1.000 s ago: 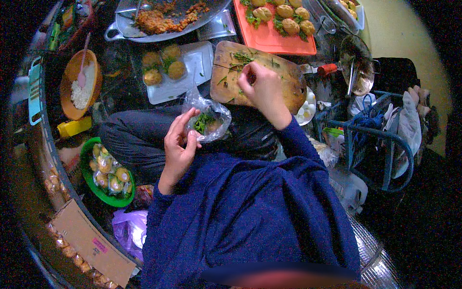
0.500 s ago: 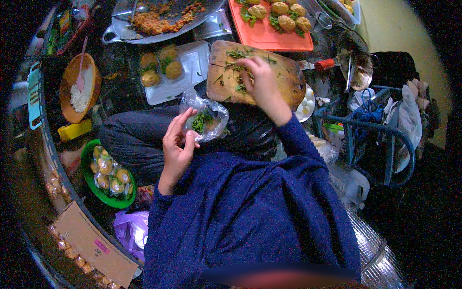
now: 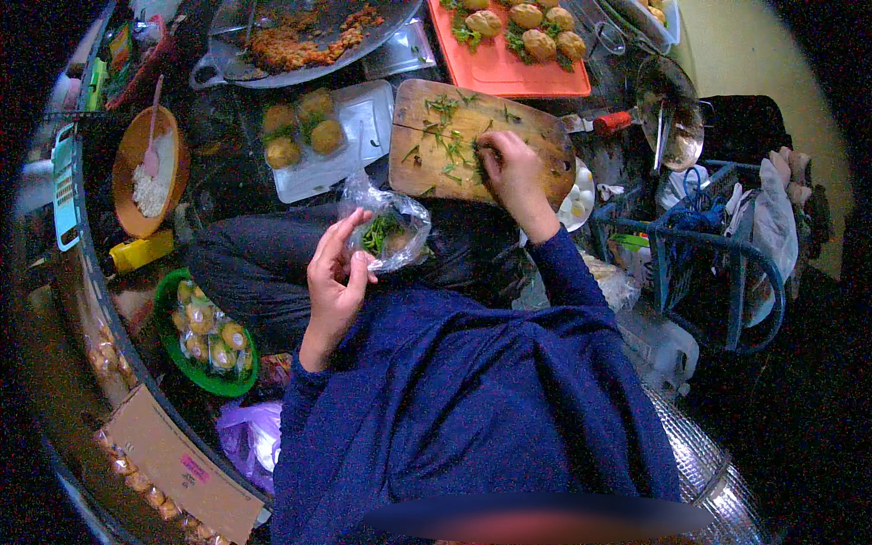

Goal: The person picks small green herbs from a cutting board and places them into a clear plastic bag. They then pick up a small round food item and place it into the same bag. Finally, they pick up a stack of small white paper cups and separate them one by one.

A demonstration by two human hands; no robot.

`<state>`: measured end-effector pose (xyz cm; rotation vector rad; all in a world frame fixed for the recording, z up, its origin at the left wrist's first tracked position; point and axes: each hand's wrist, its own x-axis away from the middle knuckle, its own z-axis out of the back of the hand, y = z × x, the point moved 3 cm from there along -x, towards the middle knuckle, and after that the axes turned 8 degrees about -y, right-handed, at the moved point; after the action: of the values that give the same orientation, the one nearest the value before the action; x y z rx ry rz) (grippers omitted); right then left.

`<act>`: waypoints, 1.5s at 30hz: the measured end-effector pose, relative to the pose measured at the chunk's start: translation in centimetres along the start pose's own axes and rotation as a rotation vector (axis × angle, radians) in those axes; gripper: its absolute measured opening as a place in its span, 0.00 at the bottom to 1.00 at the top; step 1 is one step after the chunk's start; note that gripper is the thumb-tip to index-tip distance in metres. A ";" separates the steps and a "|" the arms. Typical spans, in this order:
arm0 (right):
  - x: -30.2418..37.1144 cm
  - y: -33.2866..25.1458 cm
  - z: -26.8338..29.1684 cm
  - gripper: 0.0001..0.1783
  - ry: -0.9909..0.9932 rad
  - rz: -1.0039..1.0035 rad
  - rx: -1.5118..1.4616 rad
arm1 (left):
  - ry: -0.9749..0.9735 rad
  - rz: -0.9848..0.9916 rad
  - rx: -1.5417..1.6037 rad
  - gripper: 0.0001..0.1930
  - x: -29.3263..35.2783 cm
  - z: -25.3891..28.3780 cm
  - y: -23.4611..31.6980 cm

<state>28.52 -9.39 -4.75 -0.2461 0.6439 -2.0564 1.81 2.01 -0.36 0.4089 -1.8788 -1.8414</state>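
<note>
My left hand (image 3: 334,283) is closed round the near left side of a clear plastic bag (image 3: 414,211), its fingers bent along the film. Inside the bag lie chopped greens (image 3: 374,234) beside a brownish round piece, partly hidden by the crinkled plastic. My right hand (image 3: 518,177) is over a wooden cutting board (image 3: 536,118), fingertips pinched together low on its surface around some dark green leaf bits. More chopped greens (image 3: 442,109) are scattered across the board's left half.
Left of the board, a white tray (image 3: 371,98) bears bagged round pieces. Behind are an orange-red tray (image 3: 509,82) and a wide pan (image 3: 218,68) of reddish food. A knife with a red handle (image 3: 612,121) lies right of the board; a green basket (image 3: 222,383) of packed pieces stands at left.
My right hand has shifted right and slightly down over the board, and its fingers have drawn together on the greens. My left hand and the plastic bag stay nearly where they were.
</note>
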 end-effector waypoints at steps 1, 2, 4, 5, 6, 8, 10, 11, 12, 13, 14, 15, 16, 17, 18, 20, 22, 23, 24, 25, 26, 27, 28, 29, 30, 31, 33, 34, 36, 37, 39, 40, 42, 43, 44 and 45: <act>-0.3 0.0 0.5 0.08 0.073 0.011 -0.022 | 0.005 -0.003 0.001 0.24 0.0 0.0 0.0; -0.5 0.1 1.0 0.08 0.137 0.003 -0.044 | 0.009 -0.006 0.007 0.24 0.0 0.0 0.0; -0.7 0.1 1.6 0.09 0.157 -0.029 -0.036 | 0.023 0.007 0.001 0.24 0.1 0.0 -0.1; -0.7 0.2 1.9 0.08 0.165 -0.058 -0.042 | 0.028 0.010 0.003 0.24 0.1 0.0 -0.1; -0.7 0.1 2.1 0.08 0.188 -0.073 -0.047 | 0.025 0.009 -0.009 0.24 0.1 0.0 -0.1; -0.6 0.2 2.4 0.08 0.190 -0.087 -0.077 | 0.016 0.001 -0.029 0.25 0.1 0.0 0.0; -0.3 0.6 3.0 0.08 0.219 -0.067 -0.098 | 0.019 0.010 -0.036 0.25 0.2 0.0 0.0; 0.0 1.2 3.3 0.09 0.231 -0.102 -0.090 | 0.019 0.015 -0.037 0.25 0.2 0.0 0.1; 0.4 2.0 3.7 0.10 0.243 -0.137 -0.081 | 0.023 0.018 -0.044 0.25 0.2 0.0 0.1; 0.9 3.1 4.1 0.11 0.256 -0.173 -0.072 | 0.024 0.021 -0.047 0.25 0.2 0.0 0.1; 1.6 4.5 4.5 0.13 0.279 -0.217 0.001 | 0.028 0.024 -0.047 0.25 0.2 0.0 0.2; 2.5 6.0 4.8 0.15 0.302 -0.261 0.074 | 0.029 0.022 -0.047 0.25 0.1 -0.1 0.2; 3.5 7.7 4.8 0.17 0.330 -0.295 0.149 | 0.031 0.022 -0.044 0.25 0.1 -0.1 0.2; 4.7 9.8 4.4 0.20 0.315 -0.423 0.136 | 0.033 0.022 -0.042 0.25 0.1 -0.1 0.3; 5.9 11.9 3.7 0.22 0.307 -0.540 0.122 | 0.030 0.023 -0.044 0.25 0.1 -0.1 0.3; 7.8 16.3 1.8 0.28 0.286 -0.684 -0.063 | 0.030 0.032 -0.043 0.25 0.2 0.0 0.3; 8.4 20.2 -0.5 0.33 0.254 -0.763 -0.419 | 0.042 0.023 -0.037 0.24 0.2 0.1 0.2; 8.6 21.8 -1.4 0.37 0.174 -0.823 -0.520 | 0.050 0.021 -0.031 0.24 0.2 0.1 0.2; 8.5 22.7 -2.1 0.37 0.138 -0.785 -0.632 | 0.048 0.010 -0.030 0.24 0.3 0.2 0.2; 8.4 23.3 -2.6 0.37 0.111 -0.804 -0.763 | 0.048 -0.001 -0.029 0.24 0.3 0.2 0.2; 8.6 23.5 -3.0 0.37 0.120 -0.879 -0.923 | 0.050 -0.014 -0.028 0.24 0.4 0.3 0.2; 8.5 23.4 -3.0 0.37 0.109 -0.872 -0.954 | 0.057 -0.013 -0.013 0.24 0.5 0.3 0.3; 8.7 23.0 -2.9 0.37 0.134 -0.924 -1.013 | 0.067 -0.012 0.002 0.25 0.7 0.4 0.4; 8.8 22.3 -3.0 0.36 0.142 -0.967 -1.145 | 0.083 -0.011 0.016 0.25 0.8 0.5 0.5; 8.8 21.2 -2.7 0.35 0.165 -0.843 -1.219 | 0.080 0.003 0.028 0.25 1.0 0.5 0.6; 8.1 19.7 -2.6 0.33 0.118 -0.617 -1.392 | 0.088 0.009 0.035 0.25 1.1 0.7 0.7; 8.2 17.5 -2.1 0.31 0.145 -0.518 -1.422 | 0.120 -0.032 0.043 0.25 1.3 1.2 1.1; 8.2 16.6 -1.9 0.31 0.146 -0.542 -1.426 | 0.102 -0.096 -0.033 0.25 1.2 1.4 1.4; 8.3 14.7 -1.5 0.30 0.272 -0.608 -1.401 | 0.113 -0.132 0.142 0.26 1.7 1.8 1.6; 8.1 13.9 -0.7 0.32 0.273 -0.625 -1.275 | 0.127 -0.119 0.136 0.27 2.1 2.1 1.8; 6.9 11.4 0.7 0.33 0.199 -0.547 -1.200 | 0.136 -0.194 0.199 0.28 3.2 2.7 2.5; 6.1 9.6 1.9 0.34 0.156 -0.440 -1.121 | 0.157 -0.173 0.192 0.27 3.8 3.1 2.8; 3.9 6.7 3.6 0.34 0.154 -0.507 -1.111 | 0.152 -0.189 0.264 0.25 5.0 3.6 3.7; 2.6 5.4 4.0 0.35 0.157 -0.561 -1.251 | 0.173 -0.195 0.256 0.24 5.5 3.7 4.1; 0.7 3.7 4.2 0.33 0.161 -0.633 -1.470 | 0.182 -0.208 0.273 0.23 6.2 4.0 4.5; -0.6 1.7 4.4 0.32 0.146 -0.600 -1.461 | 0.188 -0.231 0.299 0.23 6.8 4.3 4.9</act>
<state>31.97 -11.14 -1.90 -1.2192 2.2907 -1.7033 -5.60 2.36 5.37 0.9024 -2.0464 -1.5913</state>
